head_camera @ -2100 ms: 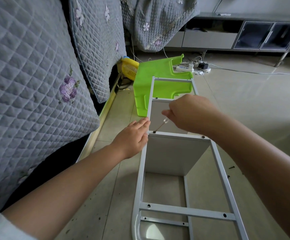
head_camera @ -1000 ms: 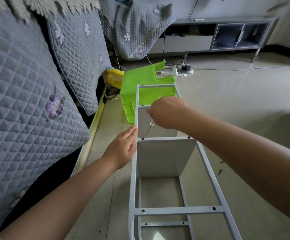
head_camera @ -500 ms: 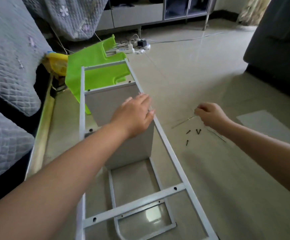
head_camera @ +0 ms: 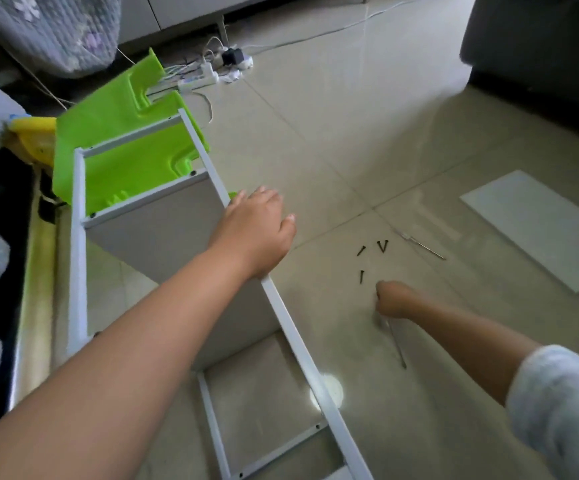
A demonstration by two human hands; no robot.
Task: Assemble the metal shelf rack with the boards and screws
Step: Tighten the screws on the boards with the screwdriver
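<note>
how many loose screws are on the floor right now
4: one left of a crossed pair, and one nearer the right hand. That fist may hide more.

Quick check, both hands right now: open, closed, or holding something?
Left hand: open, resting on the rack's right rail.
Right hand: fingers curled round a thin screwdriver, near the loose screws.

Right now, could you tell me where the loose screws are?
The screws lie on the floor tiles right of the rack, just beyond the right hand.
</note>
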